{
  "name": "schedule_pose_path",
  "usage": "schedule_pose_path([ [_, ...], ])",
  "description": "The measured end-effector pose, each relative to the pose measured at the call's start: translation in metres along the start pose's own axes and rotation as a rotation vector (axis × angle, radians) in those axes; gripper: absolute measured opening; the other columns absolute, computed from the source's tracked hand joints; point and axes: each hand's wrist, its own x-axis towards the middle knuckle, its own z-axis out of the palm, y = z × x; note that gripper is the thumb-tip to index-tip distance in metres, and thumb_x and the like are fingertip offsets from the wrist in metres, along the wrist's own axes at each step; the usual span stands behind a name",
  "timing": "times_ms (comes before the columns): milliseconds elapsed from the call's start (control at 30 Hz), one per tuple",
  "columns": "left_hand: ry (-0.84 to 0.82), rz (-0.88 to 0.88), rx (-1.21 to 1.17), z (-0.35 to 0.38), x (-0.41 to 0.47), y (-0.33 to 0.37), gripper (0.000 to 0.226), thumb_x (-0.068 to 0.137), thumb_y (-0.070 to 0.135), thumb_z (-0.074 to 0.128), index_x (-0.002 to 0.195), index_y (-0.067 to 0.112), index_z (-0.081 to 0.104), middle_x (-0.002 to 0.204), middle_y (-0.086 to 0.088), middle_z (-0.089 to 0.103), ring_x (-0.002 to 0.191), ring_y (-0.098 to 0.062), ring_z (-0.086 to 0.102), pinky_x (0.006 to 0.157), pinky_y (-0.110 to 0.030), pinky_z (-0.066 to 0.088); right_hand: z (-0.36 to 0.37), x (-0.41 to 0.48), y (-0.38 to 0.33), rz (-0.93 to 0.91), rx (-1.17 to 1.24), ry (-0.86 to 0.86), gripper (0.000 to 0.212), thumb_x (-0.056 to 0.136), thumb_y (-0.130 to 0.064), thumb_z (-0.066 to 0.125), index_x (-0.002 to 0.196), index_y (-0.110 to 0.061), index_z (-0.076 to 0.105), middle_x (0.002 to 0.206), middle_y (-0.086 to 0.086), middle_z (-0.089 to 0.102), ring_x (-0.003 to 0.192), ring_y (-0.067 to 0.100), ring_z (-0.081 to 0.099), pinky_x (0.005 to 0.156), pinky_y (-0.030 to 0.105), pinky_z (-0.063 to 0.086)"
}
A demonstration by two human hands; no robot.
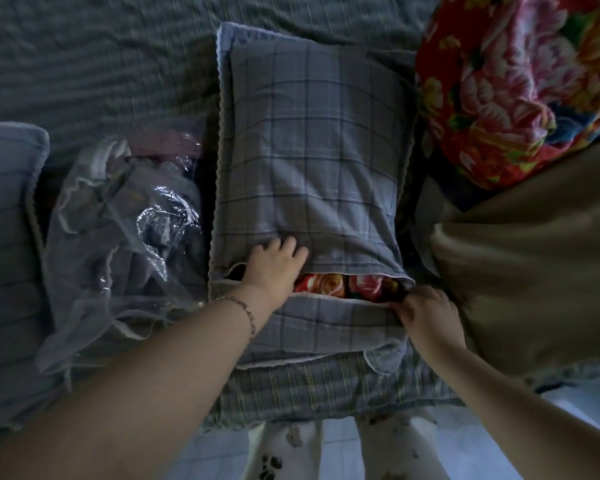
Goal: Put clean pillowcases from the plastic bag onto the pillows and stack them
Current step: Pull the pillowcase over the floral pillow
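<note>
The left hand (274,266) is pressing with spread fingers on the upper flap of the pillowcase (312,143) while the right hand (426,315) is pinching the lower flap's edge at the opening's right corner. To finish this tuck well, I judge, the right should be drawing that flap over the exposed end while the left is holding the pillow (343,285) deep inside. The case is lying mid-bed (101,64), just right of the plastic bag (125,230) — grey-blue plaid, softly creased, a strip of red floral pillow showing in the gap.
</note>
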Motion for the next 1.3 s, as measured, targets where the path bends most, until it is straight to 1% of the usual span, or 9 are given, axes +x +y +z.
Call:
schedule_pose_path([
  [100,0.009,0.025,-0.030,0.004,0.007,0.000,0.032,0.092,0.003,0.043,0.123,0.009,0.043,0.118,-0.013,0.050,0.108,-0.032,0.052,0.077,-0.039,0.044,-0.003,-0.009,0.007,0.069,0.214,0.056,0.027,0.088,-0.034,0.060,0.091,-0.009,0.070,0.115,0.011,0.050,0.110,0.033,0.042,0.091,0.035,0.036],
  [367,0.172,0.235,-0.437,0.015,-0.043,-0.067,0.021,0.065,0.003,0.064,0.062,0.017,0.049,0.064,0.003,0.047,0.063,-0.018,0.057,0.051,-0.022,0.032,0.002,0.010,0.001,0.287,0.548,-0.210,0.030,0.090,-0.038,0.058,0.074,-0.011,0.058,0.074,0.005,0.056,0.059,0.011,0.047,0.044,0.023,0.029],
  [533,-0.388,-0.018,0.031,0.015,-0.030,-0.042,0.020,0.090,0.021,0.049,0.108,0.014,0.056,0.118,-0.006,0.055,0.114,-0.025,0.053,0.086,-0.033,0.044,0.002,0.005,-0.006,0.362,0.748,-0.279,0.026,0.088,-0.037,0.059,0.087,-0.012,0.053,0.079,0.001,0.055,0.070,0.015,0.052,0.058,0.029,0.040],
  [633,-0.170,-0.022,-0.141,-0.005,-0.010,0.012,0.031,0.086,0.029,0.052,0.113,0.015,0.055,0.119,-0.006,0.053,0.115,-0.027,0.050,0.090,-0.034,0.040,0.009,0.008,-0.003,0.701,1.219,-0.313,0.036,0.090,-0.045,0.054,0.112,-0.017,0.048,0.091,-0.004,0.059,0.094,0.019,0.055,0.082,0.037,0.047],
  [733,0.163,0.031,-0.480,-0.021,-0.004,0.064,0.017,0.084,0.020,0.052,0.100,0.015,0.056,0.107,-0.003,0.052,0.097,-0.026,0.055,0.073,-0.034,0.042,0.018,0.010,0.008,0.725,1.318,-0.395,0.031,0.091,-0.029,0.058,0.114,-0.008,0.063,0.087,0.007,0.067,0.078,0.022,0.062,0.062,0.031,0.049],
  [867,0.088,0.253,-0.663,-0.022,-0.005,0.122,0.022,0.091,0.027,0.050,0.109,0.014,0.053,0.115,-0.002,0.047,0.097,-0.023,0.056,0.069,-0.029,0.040,0.012,0.010,0.011,0.619,1.298,-0.428,0.012,0.089,-0.015,0.060,0.096,-0.007,0.068,0.074,0.011,0.062,0.061,0.018,0.052,0.054,0.030,0.040],
  [1000,-0.211,0.089,-0.478,-0.011,-0.005,0.149,0.050,0.085,0.048,0.058,0.123,0.017,0.047,0.121,-0.005,0.054,0.108,-0.026,0.056,0.080,-0.037,0.048,0.003,0.005,0.017,0.562,1.365,-0.390,0.014,0.090,-0.009,0.058,0.080,-0.008,0.068,0.078,0.012,0.066,0.071,0.022,0.060,0.070,0.036,0.047],
  [1167,-0.069,-0.348,-0.977,0.003,-0.011,0.115,0.013,0.090,0.030,0.057,0.086,0.019,0.062,0.075,0.002,0.061,0.087,-0.027,0.061,0.063,-0.028,0.039,-0.007,-0.003,0.018,0.496,1.388,-0.326,0.017,0.092,-0.014,0.055,0.085,-0.005,0.068,0.078,0.010,0.067,0.070,0.021,0.061,0.065,0.031,0.049],
  [1300,0.138,-0.311,-0.600,-0.007,-0.014,0.109,0.010,0.087,0.019,0.060,0.095,0.016,0.054,0.097,-0.003,0.057,0.084,-0.031,0.061,0.057,-0.034,0.040,-0.012,-0.001,0.003,0.520,1.431,-0.321,0.019,0.092,-0.015,0.054,0.080,-0.005,0.065,0.079,0.014,0.065,0.073,0.026,0.062,0.070,0.036,0.049],
])
